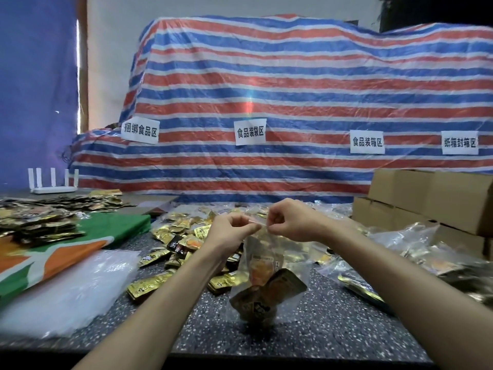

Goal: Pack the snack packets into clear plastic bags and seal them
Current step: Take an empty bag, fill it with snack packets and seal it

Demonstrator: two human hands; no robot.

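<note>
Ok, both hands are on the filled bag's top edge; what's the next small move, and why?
Probably slide the two hands apart along the top edge, pinching it shut. The left hand and right hand both pinch the mouth of the clear bag, held upright with snack packets already inside; whether the seal is closed cannot be told.

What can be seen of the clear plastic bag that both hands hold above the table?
The clear plastic bag is thin, transparent and slightly crinkled. It hangs upright, its bottom at or just over the speckled table; contact cannot be told. In its lower half lie several snack packets, gold, dark and orange, tilted against each other. The left hand and the right hand pinch its top edge from both sides, apparently at the seal.
</note>
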